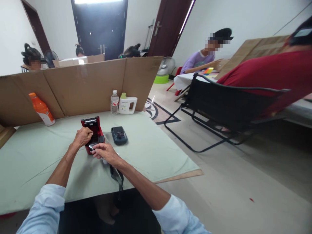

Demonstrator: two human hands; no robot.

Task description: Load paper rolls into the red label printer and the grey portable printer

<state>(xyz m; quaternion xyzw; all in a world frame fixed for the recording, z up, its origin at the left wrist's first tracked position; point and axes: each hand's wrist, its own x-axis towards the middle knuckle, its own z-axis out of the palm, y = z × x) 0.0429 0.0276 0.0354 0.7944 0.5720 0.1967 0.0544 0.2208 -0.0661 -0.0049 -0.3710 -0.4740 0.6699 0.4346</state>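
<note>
Head view: cannot tell grip of left hand [83, 136] or right hand [106, 153], but could tip red device [96, 139] toward near edge of tabletop [156, 156] by pressing unevenly.

The device [95, 138] sits on the table [151, 152], left of the gadget [119, 136]. Beyond, before the cardboard [85, 84], stand the left bottle [42, 109] and, well right, the right bottle [114, 104], just left of the jug [125, 106].

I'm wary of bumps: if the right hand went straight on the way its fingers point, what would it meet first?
The right hand would most likely meet the open red device first, as it lies directly ahead; depth is unclear, so they may be touching.
</note>
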